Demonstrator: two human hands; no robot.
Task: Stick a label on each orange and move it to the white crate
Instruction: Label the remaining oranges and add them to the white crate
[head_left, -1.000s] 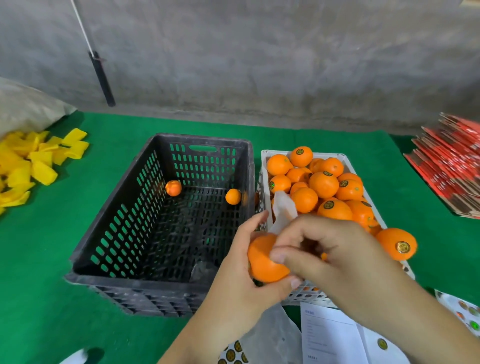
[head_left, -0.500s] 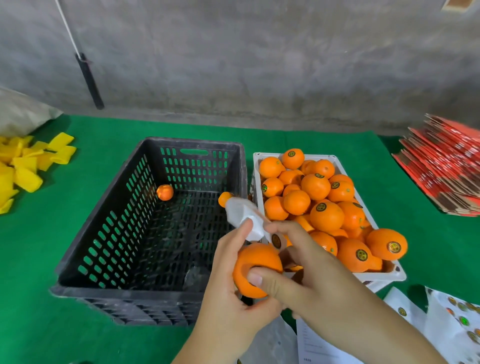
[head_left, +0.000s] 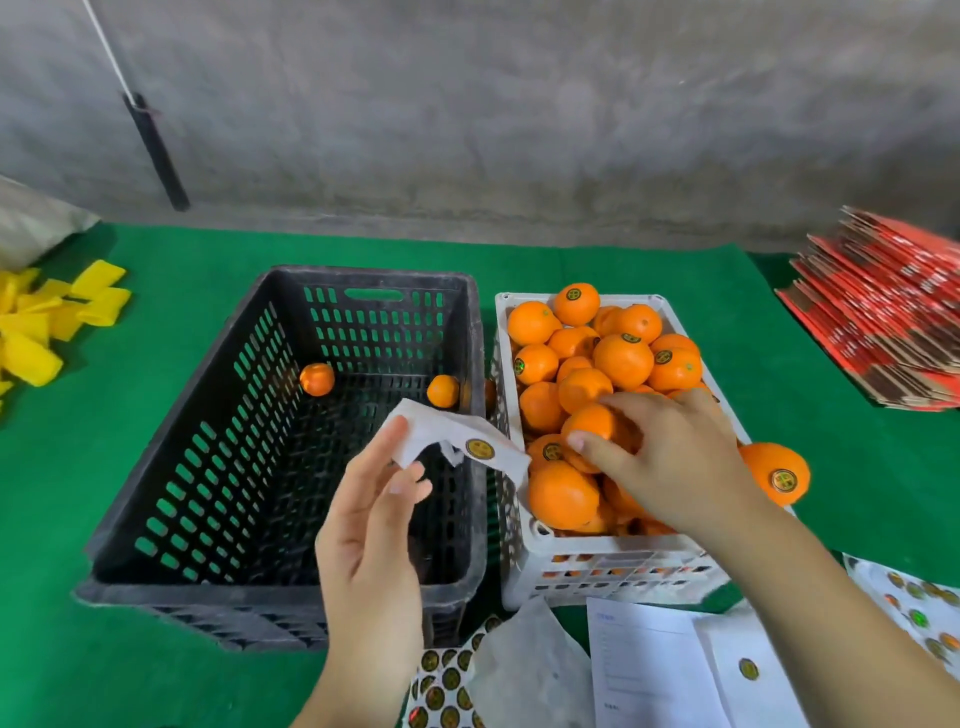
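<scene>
My right hand (head_left: 670, 457) is low over the heaped white crate (head_left: 613, 566) at centre right of the frame, fingers curled round an orange (head_left: 592, 423) that sits on top of the pile. My left hand (head_left: 374, 514), at lower centre above the black crate (head_left: 218, 447), pinches a crumpled strip of white backing paper (head_left: 441, 434) between thumb and fingertips; one round gold label (head_left: 479, 449) is on it, facing up.

I judge the orange firm and fairly light, with a waxy, slightly slick rind and a shape that wants to roll. A grip spread wide round its middle, thumb opposite the fingers, should hold it. The heap is mounded above the rim and one orange (head_left: 776, 473) already bulges over the crate's right edge, so I'd set fruit into a hollow, not on a slope.

The backing paper is limp and weightless; the label is thin and tacky, best lifted by its edge.

Two oranges (head_left: 317, 379) lie at the far end of the black crate. More label sheets (head_left: 447, 686) lie on the green surface (head_left: 104, 519) along the bottom edge.
</scene>
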